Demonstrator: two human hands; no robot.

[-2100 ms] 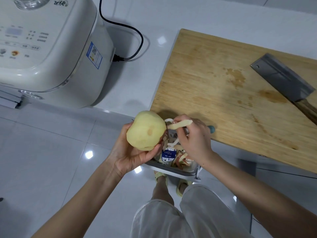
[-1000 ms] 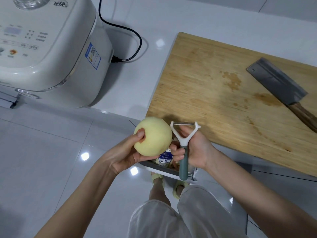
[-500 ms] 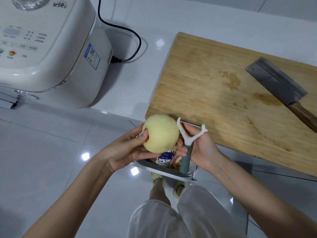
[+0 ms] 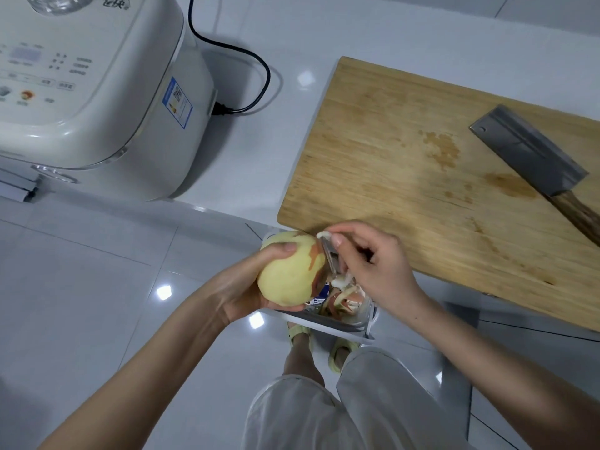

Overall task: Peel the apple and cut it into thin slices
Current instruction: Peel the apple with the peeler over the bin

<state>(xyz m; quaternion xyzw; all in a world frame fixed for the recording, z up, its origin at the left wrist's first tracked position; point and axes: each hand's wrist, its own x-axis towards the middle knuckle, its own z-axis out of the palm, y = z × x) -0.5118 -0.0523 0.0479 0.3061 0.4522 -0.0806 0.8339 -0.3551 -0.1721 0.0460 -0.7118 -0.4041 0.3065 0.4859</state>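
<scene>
My left hand (image 4: pixel 242 295) grips a mostly peeled pale yellow apple (image 4: pixel 290 272) from below and the left, thumb on top. A patch of reddish skin shows on the apple's right side. My right hand (image 4: pixel 373 266) holds the white peeler (image 4: pixel 331 256), its blade pressed against that reddish patch; the handle is hidden in my palm. Both hands hover over a small bin (image 4: pixel 341 323) holding peelings, just off the counter's front edge.
A wooden cutting board (image 4: pixel 422 164) lies on the white counter, with a cleaver (image 4: pixel 532 160) on its right side. A white rice cooker (image 4: pixel 84 92) with a black cord (image 4: pixel 256 79) stands at the left. My legs and feet show below.
My left hand turned the apple, bringing a strip of red skin to the right side. My right hand swung the peeler from upright beside the apple onto that skin.
</scene>
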